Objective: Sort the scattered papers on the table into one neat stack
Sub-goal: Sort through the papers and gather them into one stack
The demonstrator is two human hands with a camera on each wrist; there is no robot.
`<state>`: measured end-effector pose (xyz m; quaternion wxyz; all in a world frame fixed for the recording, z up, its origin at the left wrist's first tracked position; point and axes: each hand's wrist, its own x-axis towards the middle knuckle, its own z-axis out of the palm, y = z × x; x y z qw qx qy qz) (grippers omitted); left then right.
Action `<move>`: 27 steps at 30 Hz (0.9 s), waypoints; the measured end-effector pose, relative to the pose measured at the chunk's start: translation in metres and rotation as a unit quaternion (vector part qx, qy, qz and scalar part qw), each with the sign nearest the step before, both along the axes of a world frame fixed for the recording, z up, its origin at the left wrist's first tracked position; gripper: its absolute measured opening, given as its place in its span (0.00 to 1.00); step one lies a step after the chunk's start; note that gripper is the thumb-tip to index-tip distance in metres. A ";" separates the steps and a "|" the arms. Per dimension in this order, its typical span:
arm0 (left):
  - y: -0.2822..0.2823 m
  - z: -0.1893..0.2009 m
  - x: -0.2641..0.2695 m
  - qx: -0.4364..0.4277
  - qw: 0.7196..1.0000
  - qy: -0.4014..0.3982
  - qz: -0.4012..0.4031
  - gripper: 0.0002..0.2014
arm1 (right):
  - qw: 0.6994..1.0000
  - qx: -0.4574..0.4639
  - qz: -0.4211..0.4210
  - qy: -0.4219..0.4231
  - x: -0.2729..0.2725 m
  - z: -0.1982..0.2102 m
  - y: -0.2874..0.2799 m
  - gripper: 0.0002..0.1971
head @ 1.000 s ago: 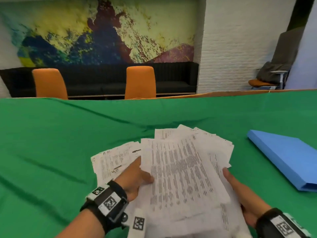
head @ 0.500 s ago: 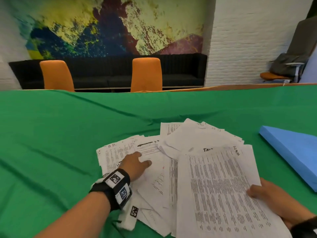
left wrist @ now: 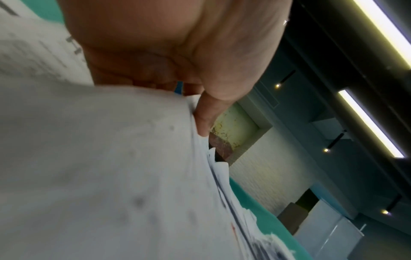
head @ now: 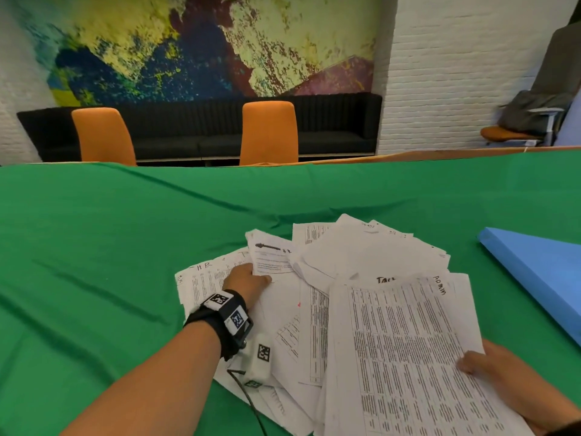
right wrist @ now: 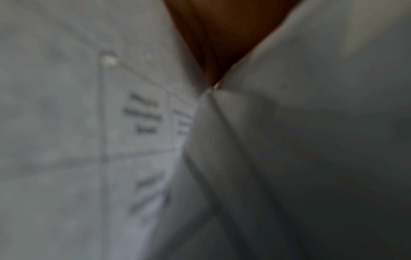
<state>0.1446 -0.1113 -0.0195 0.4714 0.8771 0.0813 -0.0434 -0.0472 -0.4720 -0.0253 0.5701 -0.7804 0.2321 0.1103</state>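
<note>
Printed white papers (head: 314, 309) lie fanned, overlapping on green table (head: 94, 247).

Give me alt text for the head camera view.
Two hands gather loose papers on a green table: the left hand pinches one sheet, the right hand holds a printed page. A blue folder lies right.

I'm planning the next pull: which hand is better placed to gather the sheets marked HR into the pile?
Left. The left hand already rests on the HR sheets at the spread's left edge, while the right hand holds the dense printed sheet at the far side.
</note>
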 end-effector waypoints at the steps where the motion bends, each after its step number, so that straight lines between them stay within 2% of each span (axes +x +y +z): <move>1: 0.003 0.005 -0.001 0.011 1.000 -0.019 0.003 0.13 | 1.000 0.013 -0.004 -0.003 0.000 -0.001 -0.001 0.08; 4: 0.033 0.029 -0.003 -0.017 0.997 -0.071 0.012 0.15 | 0.999 0.039 -0.007 -0.010 -0.001 0.000 -0.002 0.09; 7: 0.090 0.065 -0.017 -0.052 0.991 -0.122 0.013 0.17 | 0.998 0.061 -0.020 0.003 -0.001 -0.002 -0.006 0.09; 10: 0.144 0.102 -0.035 -0.074 0.988 -0.135 0.027 0.16 | 0.999 0.039 -0.018 0.020 0.004 -0.006 -0.007 0.11; 12: 0.172 0.118 -0.042 -0.131 0.980 -0.145 0.034 0.18 | 0.999 0.010 -0.031 0.006 0.005 -0.009 -0.006 0.12; 13: 0.181 0.122 -0.045 -0.164 0.975 -0.143 0.043 0.18 | 1.000 -0.005 -0.028 0.007 0.008 -0.017 -0.014 0.21; 15: 0.191 0.125 -0.053 -0.219 0.969 -0.096 0.063 0.17 | 1.000 0.007 -0.025 -0.006 0.020 -0.045 -0.035 0.46; 16: 0.196 0.120 -0.056 -0.234 0.968 -0.062 0.072 0.16 | 1.000 0.019 -0.017 -0.001 0.023 -0.053 -0.040 0.48; 17: 0.199 0.113 -0.058 -0.231 0.969 -0.022 0.089 0.14 | 1.000 0.017 -0.012 0.003 0.022 -0.051 -0.039 0.40; 18: 0.202 0.103 -0.060 -0.176 0.977 0.012 0.119 0.12 | 1.000 0.008 -0.008 0.006 0.018 -0.042 -0.032 0.27; 19: 0.206 0.089 -0.061 -0.067 0.990 0.040 0.119 0.13 | 1.000 -0.011 -0.009 0.011 0.015 -0.033 -0.026 0.15; 20: 0.208 0.075 -0.062 0.100 0.987 0.060 0.108 0.16 | 0.999 -0.022 -0.016 0.019 0.014 -0.028 -0.023 0.11; 21: 0.211 0.062 -0.062 0.259 0.959 0.071 0.089 0.17 | 0.999 -0.036 -0.025 0.010 0.012 -0.029 -0.022 0.10; 22: 0.213 0.056 -0.065 0.360 0.928 0.064 0.075 0.17 | 0.999 -0.041 -0.015 0.005 0.013 -0.028 -0.020 0.11; 23: 0.214 0.050 -0.067 0.393 0.916 0.048 0.063 0.16 | 1.000 -0.025 -0.006 0.008 0.015 -0.030 -0.021 0.13; 24: 0.214 0.049 -0.068 0.384 0.921 0.021 0.065 0.14 | 1.000 -0.021 -0.005 0.013 0.017 -0.032 -0.022 0.21; 26: 0.211 0.056 -0.073 0.330 0.940 -0.039 0.073 0.12 | 0.999 0.004 -0.023 0.025 0.026 -0.049 -0.038 0.37; 27: 0.208 0.064 -0.075 0.291 0.952 -0.064 0.068 0.12 | 0.999 0.009 -0.032 0.027 0.028 -0.055 -0.040 0.38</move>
